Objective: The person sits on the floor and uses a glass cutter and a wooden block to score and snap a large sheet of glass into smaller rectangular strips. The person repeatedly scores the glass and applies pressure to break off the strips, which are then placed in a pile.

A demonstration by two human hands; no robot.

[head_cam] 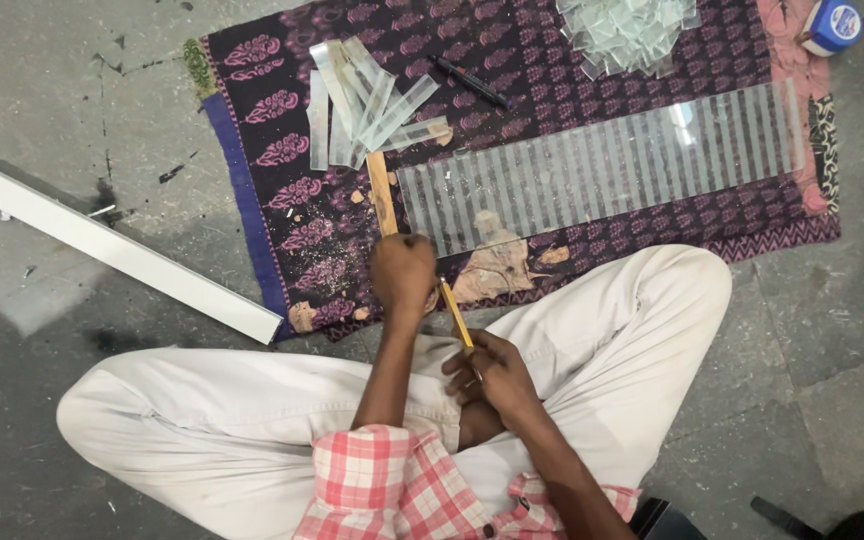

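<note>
Our left hand (402, 275) closes its grip on a wooden ruler (382, 193), pressed beside the glass sheet (602, 165) on the cloth (282, 130). Our right hand (492, 375) grips a yellow cutter (456, 313), its tip near the sheet's left edge.

Glass sheet (602, 165) on cloth (282, 240); cut strips (367, 100) left of sheet; glass pieces (627, 30) behind.

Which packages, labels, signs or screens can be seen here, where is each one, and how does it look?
Round container: top right corner, at the edge of the patterned cloth; white body with a blue label, lying near a pink rag.
No signs or screens are visible.
</note>
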